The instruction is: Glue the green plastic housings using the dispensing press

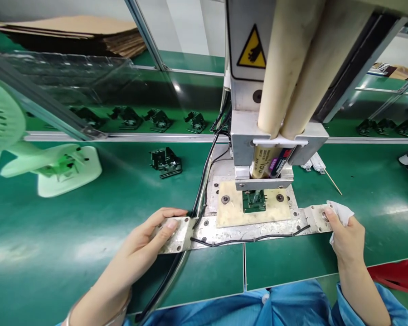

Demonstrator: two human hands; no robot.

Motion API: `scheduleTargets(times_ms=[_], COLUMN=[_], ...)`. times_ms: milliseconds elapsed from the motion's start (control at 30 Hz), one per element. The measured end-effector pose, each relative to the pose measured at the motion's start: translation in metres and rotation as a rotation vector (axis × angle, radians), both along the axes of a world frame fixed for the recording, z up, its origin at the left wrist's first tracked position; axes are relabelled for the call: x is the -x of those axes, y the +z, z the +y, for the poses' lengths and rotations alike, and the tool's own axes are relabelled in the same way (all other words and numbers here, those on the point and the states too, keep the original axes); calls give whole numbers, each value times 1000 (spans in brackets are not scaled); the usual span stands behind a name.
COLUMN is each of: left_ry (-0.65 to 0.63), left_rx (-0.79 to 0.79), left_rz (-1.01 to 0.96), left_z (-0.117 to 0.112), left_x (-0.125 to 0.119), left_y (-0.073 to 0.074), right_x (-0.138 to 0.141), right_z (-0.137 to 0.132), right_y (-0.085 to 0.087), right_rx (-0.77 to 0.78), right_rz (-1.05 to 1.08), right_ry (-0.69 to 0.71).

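My left hand (153, 233) is closed around the left metal button block (181, 235) of a dispensing press, thumb on top and fingers along its far side. The right button block (316, 216) is under my right hand (347, 237), whose thumb lies on the round button. A crumpled white tissue (342, 212) is tucked in that hand. Between the hands, a small green and black circuit board part (254, 202) sits in the cream fixture plate (229, 215). The nozzle tip of a twin glue cartridge (270, 162), clamped in the press head (245, 136), reaches down to the part.
A similar part (166, 162) lies on the green bench, and several stand behind the rail. A pale green fan (70, 170) is at left. Black cables (204, 181) run past the left block. A wooden stick (333, 182) lies right of the press; a red item (397, 274) is at lower right.
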State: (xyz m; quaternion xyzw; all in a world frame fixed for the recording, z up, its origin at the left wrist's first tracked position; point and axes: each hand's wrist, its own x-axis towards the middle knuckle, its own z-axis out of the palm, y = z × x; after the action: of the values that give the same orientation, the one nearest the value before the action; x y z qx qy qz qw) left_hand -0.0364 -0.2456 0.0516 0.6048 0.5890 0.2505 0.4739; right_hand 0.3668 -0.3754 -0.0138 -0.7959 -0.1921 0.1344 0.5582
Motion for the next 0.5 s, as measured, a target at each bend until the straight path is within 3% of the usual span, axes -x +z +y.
scheduleTargets(times_ms=[333, 500], left_ry=[-97, -82], left_rx=[-33, -30], left_rz=[45, 47], left_z=[7, 5], left_x=[9, 7], left_y=[-7, -4], right_x=[-4, -2], right_z=[-3, -1], right_y=[-5, -2], right_rx=[2, -5], right_rz=[6, 11], right_ry=[21, 15])
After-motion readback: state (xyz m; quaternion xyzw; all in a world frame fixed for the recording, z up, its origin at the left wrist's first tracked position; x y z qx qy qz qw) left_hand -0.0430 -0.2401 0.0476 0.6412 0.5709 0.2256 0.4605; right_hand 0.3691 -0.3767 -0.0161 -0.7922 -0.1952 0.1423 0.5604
